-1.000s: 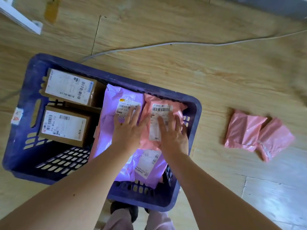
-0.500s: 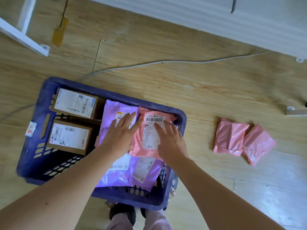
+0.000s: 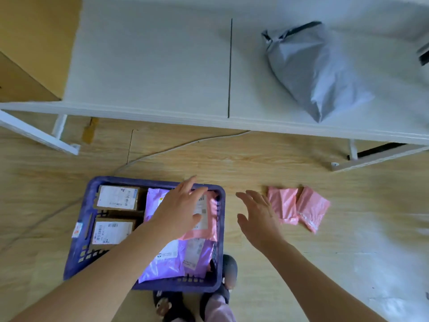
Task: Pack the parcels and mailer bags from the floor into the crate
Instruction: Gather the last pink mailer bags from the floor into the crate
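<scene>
Found the blue crate (image 3: 130, 180) on the wooden floor (image 3: 255, 163), far rim turned toward the white table (image 3: 151, 66). Saw two labelled cardboard boxes along its left wall: the far parcel (image 3: 117, 197) in the far left corner, the near parcel (image 3: 111, 232) just behind it, with bare slotted bottom showing at the near left corner. Saw purple mailer bags (image 3: 160, 263) filling the right half down to the near wall, and a pink mailer bag (image 3: 205, 230) lying on top of them against the right wall.

Noted the left hand (image 3: 178, 212) spread over the crate's far right part, fingers straight and apart, gripping nothing; could not tell whether the palm touched the bags beneath. Noted the right hand (image 3: 257, 217) outside the crate, over bare floor between the right wall and two pink floor bags (image 3: 283, 205), fingers likewise straight and splayed, holding nothing, fingertips just short of the nearer bag.

Saw those two bags lying side by side, edges overlapping, apart from the crate's right wall. Saw open floor to their right and toward the table's front edge, crossed only by a thin cable (image 3: 162, 152) beyond the crate's far rim. Spotted a grey bag (image 3: 311, 70) on the table's right part, and slippered feet (image 3: 229, 270) at the crate's near right corner.
</scene>
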`<state>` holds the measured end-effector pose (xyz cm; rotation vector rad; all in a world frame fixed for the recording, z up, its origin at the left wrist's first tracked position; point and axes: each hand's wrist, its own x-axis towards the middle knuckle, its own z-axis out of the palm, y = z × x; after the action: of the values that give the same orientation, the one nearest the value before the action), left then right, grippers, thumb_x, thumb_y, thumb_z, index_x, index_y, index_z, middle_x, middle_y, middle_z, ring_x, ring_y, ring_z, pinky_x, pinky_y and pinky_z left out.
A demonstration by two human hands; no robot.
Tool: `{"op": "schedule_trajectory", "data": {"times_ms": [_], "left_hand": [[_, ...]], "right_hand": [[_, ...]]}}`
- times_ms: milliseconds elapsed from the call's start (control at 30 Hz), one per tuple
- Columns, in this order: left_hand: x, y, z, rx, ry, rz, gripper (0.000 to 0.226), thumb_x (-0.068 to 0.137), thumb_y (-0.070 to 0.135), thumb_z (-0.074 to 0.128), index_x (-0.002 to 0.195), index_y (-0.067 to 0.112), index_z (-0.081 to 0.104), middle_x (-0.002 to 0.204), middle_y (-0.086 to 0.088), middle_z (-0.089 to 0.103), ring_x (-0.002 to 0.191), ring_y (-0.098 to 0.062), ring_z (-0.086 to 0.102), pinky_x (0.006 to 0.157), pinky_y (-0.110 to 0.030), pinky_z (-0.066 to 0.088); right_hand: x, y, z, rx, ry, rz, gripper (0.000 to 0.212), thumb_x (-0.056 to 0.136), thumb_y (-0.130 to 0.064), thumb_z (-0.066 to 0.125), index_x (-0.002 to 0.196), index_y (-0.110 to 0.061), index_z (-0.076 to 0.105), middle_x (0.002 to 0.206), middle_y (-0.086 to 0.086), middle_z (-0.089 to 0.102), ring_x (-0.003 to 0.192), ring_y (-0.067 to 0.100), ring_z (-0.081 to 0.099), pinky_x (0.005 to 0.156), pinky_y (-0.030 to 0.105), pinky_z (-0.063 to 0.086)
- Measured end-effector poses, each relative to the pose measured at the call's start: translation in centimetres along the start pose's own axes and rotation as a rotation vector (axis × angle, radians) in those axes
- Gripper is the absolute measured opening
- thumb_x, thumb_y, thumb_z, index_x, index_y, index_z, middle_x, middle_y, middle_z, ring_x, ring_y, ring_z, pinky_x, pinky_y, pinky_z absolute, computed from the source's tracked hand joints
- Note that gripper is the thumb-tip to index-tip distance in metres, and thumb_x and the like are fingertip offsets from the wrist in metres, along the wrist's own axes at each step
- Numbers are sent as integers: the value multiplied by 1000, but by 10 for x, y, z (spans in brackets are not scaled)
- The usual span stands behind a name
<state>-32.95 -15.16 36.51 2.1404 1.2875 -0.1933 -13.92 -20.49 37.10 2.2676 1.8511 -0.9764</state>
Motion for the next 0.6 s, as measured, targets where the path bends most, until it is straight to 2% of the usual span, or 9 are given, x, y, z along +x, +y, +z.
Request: {"op": "schedule_trajectory", "data": {"times_ms": [67,133,167,267,367,400,433,500,600], "left_hand": [[-12,18,-22,26,21,56,68,80,21,71,141,15,41,154,-14,21,138,-28,34,106,-34,34],[-24,36,-46,15,67,139,77,50,23,90,119,14,57,132,-21,53,106,-31,65,80,-31,54],[-32,49,-61,63,84,158,81,44,26,92,115,16,55,127,-18,58,99,-28,68,73,-25,54],[-46,80,-89,133,60,187,62,78,22,71,134,15,44,151,-13,31,129,-27,47,95,-30,44],[-60,105,-107,56,52,234,64,53,23,80,111,16,55,122,-20,61,91,-32,70,63,-33,57],[-62,111,-109,88,97,260,68,49,24,85,110,16,55,120,-19,62,90,-31,70,63,-32,57],[-67,124,-116,71,78,276,69,57,22,85,118,14,55,131,-18,55,103,-30,66,76,-32,56],[-76,148,-121,115,70,290,62,82,22,67,139,15,42,153,-10,25,134,-26,39,105,-31,37],[-77,170,-122,136,36,288,61,89,23,55,145,19,32,157,-6,12,141,-23,27,111,-31,28]], "right_hand": [[-23,-4,-27,29,35,17,53,90,-15,51,141,-26,38,147,-4,37,137,16,31,110,27,27],[-45,-6,-52,43,43,29,52,91,-16,51,141,-26,38,146,-5,39,136,16,32,111,28,26],[-58,-6,-65,47,46,39,51,92,-17,50,141,-26,38,146,-6,39,137,16,32,112,29,26],[-89,-4,-97,63,72,75,50,92,-19,51,140,-27,39,146,-6,40,137,16,32,112,31,27],[-124,3,-126,70,137,108,49,91,-19,51,138,-28,42,144,-7,43,136,16,34,111,32,29],[-135,7,-135,73,159,116,48,91,-19,51,138,-28,43,143,-7,45,135,16,35,111,32,29],[-146,11,-144,67,173,123,48,91,-19,51,137,-27,43,142,-6,46,134,16,36,112,32,29],[-165,20,-160,42,196,127,47,91,-19,52,137,-25,44,140,-5,49,131,17,40,113,32,28],[-186,35,-178,50,220,157,47,90,-18,53,135,-24,46,138,-5,51,129,17,42,110,30,30]]}}
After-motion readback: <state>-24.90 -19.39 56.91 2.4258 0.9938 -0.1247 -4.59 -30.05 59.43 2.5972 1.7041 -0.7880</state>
